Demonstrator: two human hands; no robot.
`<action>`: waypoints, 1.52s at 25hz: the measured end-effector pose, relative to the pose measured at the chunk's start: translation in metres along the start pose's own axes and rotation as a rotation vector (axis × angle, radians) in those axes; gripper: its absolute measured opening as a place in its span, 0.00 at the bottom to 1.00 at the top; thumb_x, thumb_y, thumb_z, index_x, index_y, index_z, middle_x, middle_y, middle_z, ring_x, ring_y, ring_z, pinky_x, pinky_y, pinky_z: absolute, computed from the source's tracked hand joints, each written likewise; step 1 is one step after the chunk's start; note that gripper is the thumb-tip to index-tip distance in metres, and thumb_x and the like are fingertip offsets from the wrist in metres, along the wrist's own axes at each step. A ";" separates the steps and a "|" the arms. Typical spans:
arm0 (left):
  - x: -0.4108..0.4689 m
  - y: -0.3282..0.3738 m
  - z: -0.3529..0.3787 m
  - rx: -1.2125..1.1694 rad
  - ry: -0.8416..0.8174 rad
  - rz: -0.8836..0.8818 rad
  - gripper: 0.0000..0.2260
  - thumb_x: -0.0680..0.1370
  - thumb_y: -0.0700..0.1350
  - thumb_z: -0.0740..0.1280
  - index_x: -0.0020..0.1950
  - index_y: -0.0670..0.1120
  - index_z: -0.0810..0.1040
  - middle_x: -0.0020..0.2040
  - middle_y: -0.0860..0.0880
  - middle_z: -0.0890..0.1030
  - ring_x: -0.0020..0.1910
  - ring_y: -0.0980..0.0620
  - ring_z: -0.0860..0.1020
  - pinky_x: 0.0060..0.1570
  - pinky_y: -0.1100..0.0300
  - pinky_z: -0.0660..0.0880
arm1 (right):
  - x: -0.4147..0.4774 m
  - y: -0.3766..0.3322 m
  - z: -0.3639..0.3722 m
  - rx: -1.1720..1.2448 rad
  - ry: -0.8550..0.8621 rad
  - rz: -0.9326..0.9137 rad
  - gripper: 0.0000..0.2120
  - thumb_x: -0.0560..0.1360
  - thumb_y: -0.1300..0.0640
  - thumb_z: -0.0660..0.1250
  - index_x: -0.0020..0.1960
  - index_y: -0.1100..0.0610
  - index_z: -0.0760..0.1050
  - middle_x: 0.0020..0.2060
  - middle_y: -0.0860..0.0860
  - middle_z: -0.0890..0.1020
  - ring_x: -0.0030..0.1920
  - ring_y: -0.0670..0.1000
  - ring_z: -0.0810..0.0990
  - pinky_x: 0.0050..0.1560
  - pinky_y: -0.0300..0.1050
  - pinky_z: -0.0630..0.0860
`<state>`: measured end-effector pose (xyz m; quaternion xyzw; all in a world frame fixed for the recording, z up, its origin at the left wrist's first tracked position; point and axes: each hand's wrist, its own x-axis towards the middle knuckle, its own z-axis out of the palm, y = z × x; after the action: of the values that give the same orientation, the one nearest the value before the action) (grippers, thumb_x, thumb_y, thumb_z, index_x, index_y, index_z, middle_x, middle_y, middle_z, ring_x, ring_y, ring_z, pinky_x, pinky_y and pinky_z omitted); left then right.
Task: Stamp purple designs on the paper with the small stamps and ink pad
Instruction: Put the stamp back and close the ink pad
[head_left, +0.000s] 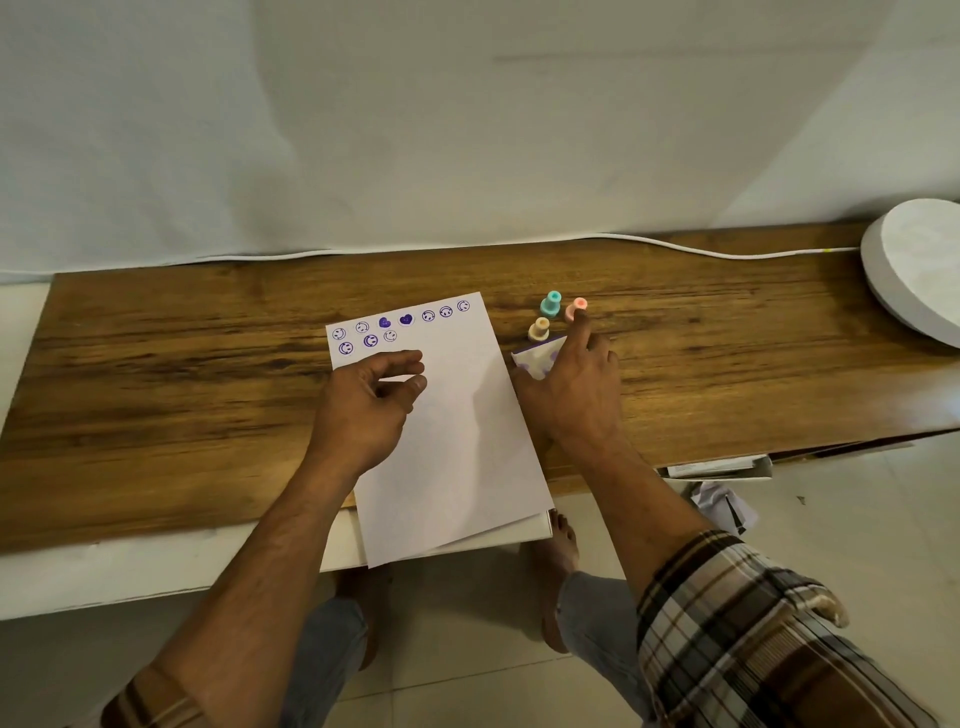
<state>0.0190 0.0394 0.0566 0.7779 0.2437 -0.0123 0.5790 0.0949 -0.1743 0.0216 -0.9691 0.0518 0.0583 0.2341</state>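
**Right fingertip on the pink stamp, left hand loose over the paper**

The paper (452, 415) lies on the wooden table (208, 364), its near end hanging over the front edge. Purple smiley faces and two hearts run along its far edge, with three more smileys beneath at the left. Just right of it sit three small stamps: teal (550, 304), peach (540, 329) and pink (575, 307). The right hand (571, 395) reaches out with fingers spread, one fingertip touching the pink stamp, its palm over the purple-spotted ink pad (537, 358). The left hand (363, 410) hovers above the sheet, fingers curled, thumb and forefinger apart, holding nothing. No readable writing shows.
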 end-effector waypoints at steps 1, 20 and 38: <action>0.000 0.000 0.000 0.002 0.002 -0.001 0.13 0.78 0.41 0.73 0.63 0.50 0.84 0.58 0.52 0.86 0.50 0.52 0.85 0.56 0.44 0.82 | 0.000 0.000 -0.001 -0.002 0.006 0.001 0.51 0.73 0.38 0.75 0.84 0.56 0.50 0.75 0.60 0.70 0.73 0.63 0.69 0.71 0.61 0.72; 0.008 -0.014 -0.010 0.287 0.078 -0.018 0.16 0.78 0.47 0.73 0.66 0.49 0.82 0.67 0.50 0.81 0.60 0.51 0.81 0.59 0.54 0.78 | -0.034 -0.029 0.000 -0.143 0.059 -0.205 0.37 0.78 0.40 0.72 0.79 0.54 0.63 0.75 0.57 0.73 0.74 0.62 0.71 0.71 0.60 0.72; -0.010 -0.010 0.002 0.252 0.195 -0.107 0.38 0.76 0.53 0.75 0.80 0.52 0.59 0.73 0.49 0.75 0.67 0.43 0.77 0.59 0.53 0.75 | -0.067 -0.041 0.041 -0.270 -0.198 -0.398 0.35 0.81 0.43 0.70 0.83 0.50 0.62 0.80 0.51 0.70 0.79 0.58 0.69 0.76 0.55 0.67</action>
<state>0.0070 0.0358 0.0501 0.8279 0.3362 0.0017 0.4489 0.0300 -0.1143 0.0131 -0.9723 -0.1711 0.1119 0.1133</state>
